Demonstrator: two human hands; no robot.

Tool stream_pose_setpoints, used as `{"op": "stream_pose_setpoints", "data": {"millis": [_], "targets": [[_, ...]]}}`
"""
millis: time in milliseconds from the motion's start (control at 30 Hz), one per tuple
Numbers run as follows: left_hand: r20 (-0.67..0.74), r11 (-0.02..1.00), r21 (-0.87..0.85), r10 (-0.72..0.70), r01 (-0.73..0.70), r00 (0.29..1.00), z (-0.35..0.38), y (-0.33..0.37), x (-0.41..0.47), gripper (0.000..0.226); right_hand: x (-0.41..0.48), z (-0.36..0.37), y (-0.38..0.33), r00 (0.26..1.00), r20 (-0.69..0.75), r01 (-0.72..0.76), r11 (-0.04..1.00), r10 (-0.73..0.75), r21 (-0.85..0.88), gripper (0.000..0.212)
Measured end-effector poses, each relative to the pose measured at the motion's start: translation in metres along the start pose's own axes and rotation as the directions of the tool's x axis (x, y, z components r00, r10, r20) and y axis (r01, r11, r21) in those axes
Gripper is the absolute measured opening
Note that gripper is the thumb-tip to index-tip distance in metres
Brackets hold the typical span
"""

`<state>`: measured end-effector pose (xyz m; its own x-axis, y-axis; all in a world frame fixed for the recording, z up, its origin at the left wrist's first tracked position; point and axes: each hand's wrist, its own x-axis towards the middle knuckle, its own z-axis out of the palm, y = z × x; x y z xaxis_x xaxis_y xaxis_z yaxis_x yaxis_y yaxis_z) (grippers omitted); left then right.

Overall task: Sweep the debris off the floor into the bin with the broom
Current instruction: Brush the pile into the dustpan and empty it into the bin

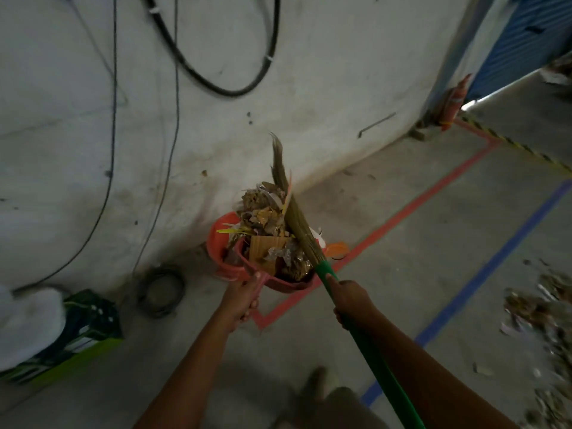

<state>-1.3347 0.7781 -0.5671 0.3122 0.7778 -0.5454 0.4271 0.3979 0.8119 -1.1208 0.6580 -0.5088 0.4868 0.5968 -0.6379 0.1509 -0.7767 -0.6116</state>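
**Clerk:** Largest entries first?

**Checker:** Wall (309, 72): grey plaster, stained, with a black cable (216, 88) looped on it. Floor (433, 243): concrete, marked with a red tape line (402, 218) and a blue tape line (495, 258).

**Clerk:** Lots at lower left?

**Checker:** White sack (28, 323), touching a green crate (89, 323), both on the floor. Coil of wire (161, 289), on the floor between crate and bin.

**Clerk:** Task items?

**Checker:** Broom (301, 227): green handle, straw bristles. It runs from lower right up toward the wall, with the bristles lying across the debris heap and the tip above it.
Loose debris (538, 308): a scattered pile on the floor at far right, well apart from the bin.
Bin (218, 239): orange-red, at the foot of the wall, near the red tape line.
Dustpan (288, 284): red, held at the bin's near rim.
Debris heap (266, 218): leaves, paper and a piece of card, piled over pan and bin. How much lies in which, cannot tell.

**Clerk:** Smaller?

**Checker:** Fire extinguisher (453, 103): red, at the wall's far corner, upper right.

**Clerk:** Hands?

**Checker:** Left hand (244, 298): fingers curled round the dustpan's pink handle. Right hand (349, 298): wrapped round the broom's green handle, just below the bristles.
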Motion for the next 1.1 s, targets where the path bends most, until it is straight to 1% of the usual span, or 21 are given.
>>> {"op": "stream_pose_setpoints", "data": {"millis": [100,333,567,667,900,1000,1100], "targets": [[-0.052,0.997,-0.067,-0.047,0.044,0.998,-0.020,-0.002,0.026,0.043,0.031,0.015,-0.031,0.999,0.048,0.009,0.999,-0.007,-0.033,0.049],[-0.147,0.993,-0.071,-0.107,0.097,0.983,-0.058,0.011,0.105,0.050,0.124,0.036,-0.098,0.985,0.167,0.064,0.985,-0.037,-0.161,0.048],[-0.168,0.975,-0.088,-0.217,0.204,0.962,-0.075,0.012,0.188,0.059,0.212,0.050,-0.146,0.968,0.249,0.053,0.969,0.010,-0.242,0.047],[-0.169,0.954,-0.119,-0.292,0.275,0.941,-0.077,0.002,0.226,0.056,0.251,0.062,-0.156,0.963,0.270,0.067,0.959,0.010,-0.276,0.049],[-0.112,0.918,-0.113,-0.392,0.380,0.913,-0.083,-0.057,0.331,0.057,0.351,0.116,-0.152,0.957,0.264,-0.022,0.939,0.118,-0.343,0.050],[-0.054,0.869,-0.152,-0.482,0.470,0.874,-0.088,-0.091,0.377,0.052,0.393,0.145,-0.145,0.954,0.251,-0.060,0.925,0.164,-0.374,0.049],[0.018,0.799,-0.175,-0.582,0.575,0.813,-0.093,-0.124,0.421,0.049,0.428,0.175,-0.136,0.952,0.231,-0.086,0.900,0.200,-0.427,0.050]]}}
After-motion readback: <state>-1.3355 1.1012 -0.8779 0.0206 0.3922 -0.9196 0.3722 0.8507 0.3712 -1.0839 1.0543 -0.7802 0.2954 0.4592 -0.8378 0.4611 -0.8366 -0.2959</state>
